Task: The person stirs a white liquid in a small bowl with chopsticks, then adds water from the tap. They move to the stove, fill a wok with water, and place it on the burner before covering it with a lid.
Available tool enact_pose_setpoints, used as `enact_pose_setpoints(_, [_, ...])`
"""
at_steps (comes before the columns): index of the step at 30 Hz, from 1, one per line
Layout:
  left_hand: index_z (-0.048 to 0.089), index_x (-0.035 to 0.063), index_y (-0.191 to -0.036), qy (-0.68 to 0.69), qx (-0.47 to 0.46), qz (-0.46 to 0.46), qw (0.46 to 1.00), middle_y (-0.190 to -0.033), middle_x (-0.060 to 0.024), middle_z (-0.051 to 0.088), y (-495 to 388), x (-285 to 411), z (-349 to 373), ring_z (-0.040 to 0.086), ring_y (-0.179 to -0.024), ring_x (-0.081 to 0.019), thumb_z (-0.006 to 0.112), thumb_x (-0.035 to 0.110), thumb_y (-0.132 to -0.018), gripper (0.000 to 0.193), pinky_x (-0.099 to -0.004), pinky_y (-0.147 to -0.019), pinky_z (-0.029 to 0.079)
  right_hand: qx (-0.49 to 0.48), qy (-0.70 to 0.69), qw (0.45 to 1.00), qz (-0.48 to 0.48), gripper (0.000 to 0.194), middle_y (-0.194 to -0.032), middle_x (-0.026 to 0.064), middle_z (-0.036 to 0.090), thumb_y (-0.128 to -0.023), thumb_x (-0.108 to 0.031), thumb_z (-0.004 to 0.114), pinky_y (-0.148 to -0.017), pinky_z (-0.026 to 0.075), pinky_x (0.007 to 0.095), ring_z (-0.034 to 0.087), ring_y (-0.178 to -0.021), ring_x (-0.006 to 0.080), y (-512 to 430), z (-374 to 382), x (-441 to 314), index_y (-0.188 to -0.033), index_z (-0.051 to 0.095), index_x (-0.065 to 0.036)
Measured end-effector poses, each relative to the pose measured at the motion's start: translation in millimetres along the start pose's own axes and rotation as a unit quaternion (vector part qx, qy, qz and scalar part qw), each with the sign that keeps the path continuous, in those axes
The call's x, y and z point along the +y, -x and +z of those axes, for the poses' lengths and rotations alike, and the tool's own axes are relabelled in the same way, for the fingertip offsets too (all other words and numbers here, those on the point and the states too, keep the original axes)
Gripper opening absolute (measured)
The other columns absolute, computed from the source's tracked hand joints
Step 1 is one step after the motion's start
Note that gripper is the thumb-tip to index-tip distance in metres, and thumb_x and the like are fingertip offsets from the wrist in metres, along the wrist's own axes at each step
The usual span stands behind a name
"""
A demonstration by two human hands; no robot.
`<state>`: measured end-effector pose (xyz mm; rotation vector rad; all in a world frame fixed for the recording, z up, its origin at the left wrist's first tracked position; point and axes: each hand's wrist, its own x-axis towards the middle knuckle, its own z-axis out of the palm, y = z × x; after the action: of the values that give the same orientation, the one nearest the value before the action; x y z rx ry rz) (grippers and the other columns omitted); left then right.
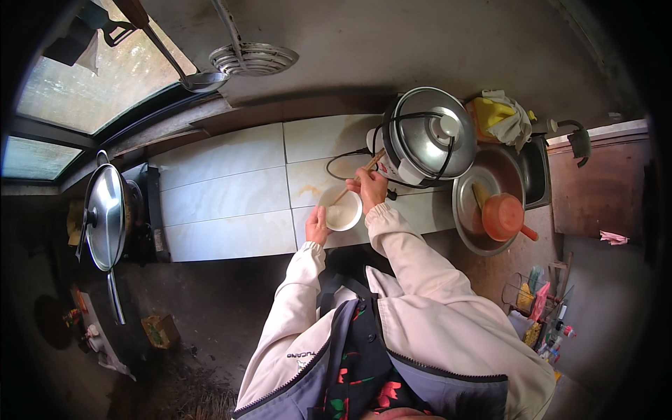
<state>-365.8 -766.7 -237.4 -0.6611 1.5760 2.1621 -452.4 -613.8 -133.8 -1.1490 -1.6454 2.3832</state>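
A white bowl (344, 216) with pale, whitish contents stands at the front of the tiled counter (231, 197). My left hand (317, 226) holds its left rim. Wooden chopsticks (341, 197) are gripped in my right hand (370, 186), their lower ends in the bowl and their upper ends pointing towards the electric cooker. That cooker, with its domed metal lid (422, 131) and a black cord looped over it, sits just behind and to the right of my right hand.
At the right are a metal basin (462, 220) holding an orange plastic dipper (503, 216), a sink (533, 168) and a yellow container (493, 116) under a cloth. A lidded wok (105, 215) is at the far left. A ladle (205, 82) and a metal strainer (254, 59) hang above.
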Motion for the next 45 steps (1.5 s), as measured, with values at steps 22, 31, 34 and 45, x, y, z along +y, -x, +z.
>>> enact_pose_setpoints(22, [0.065,-0.0013,-0.102,-0.076,0.18,0.025,0.98,-0.081,-0.0122,0.063,17.2,13.2,0.6,0.064,-0.064,-0.0185,0.053,0.047,-0.098,0.05,-0.0335,-0.052,0.056,-0.131,0.097,0.984,0.073,0.029,-0.091,0.0134,0.064,-0.088,-0.012,0.063,-0.062,0.059,0.0293,0.072,-0.075,0.0258,40.0,-37.8,-4.8,-0.107,0.058,0.009])
enact_pose_setpoints(31, [0.052,0.0076,-0.068,-0.564,0.411,0.221,0.681,-0.064,-0.016,0.053,120.9,-22.3,-110.6,0.057,-0.061,-0.0362,0.061,0.021,-0.091,0.028,-0.0474,-0.054,0.043,-0.19,0.181,0.965,0.021,0.016,-0.061,-0.006,0.042,-0.086,-0.01,0.067,-0.04,0.03,0.0218,0.035,-0.048,0.0041,78.7,-76.3,21.8,-0.077,0.053,-0.01])
enact_pose_setpoints(34, [0.055,0.0089,-0.079,-0.619,0.399,0.084,0.671,-0.068,-0.0154,0.061,184.8,-34.0,-155.8,0.064,-0.063,-0.0351,0.056,0.007,-0.084,0.005,-0.0482,-0.052,0.049,-0.176,0.152,0.972,0.043,0.023,-0.055,-0.0073,0.037,-0.084,-0.009,0.068,-0.037,0.023,0.0226,0.03,-0.042,0.0042,83.8,-44.8,51.3,-0.072,0.048,-0.014])
enact_pose_setpoints(45, [0.061,-0.0084,-0.066,-0.221,0.688,0.022,0.691,-0.062,-0.0294,0.055,330.7,-126.5,-286.7,0.061,-0.064,-0.0468,0.046,0.043,-0.1,0.063,-0.0516,-0.054,0.041,-0.433,0.035,0.858,0.275,0.045,-0.049,-0.0069,0.02,-0.098,-0.032,0.056,-0.035,0.01,0.0262,0.016,-0.037,0.0063,242.9,183.7,97.0,-0.064,0.031,-0.02])
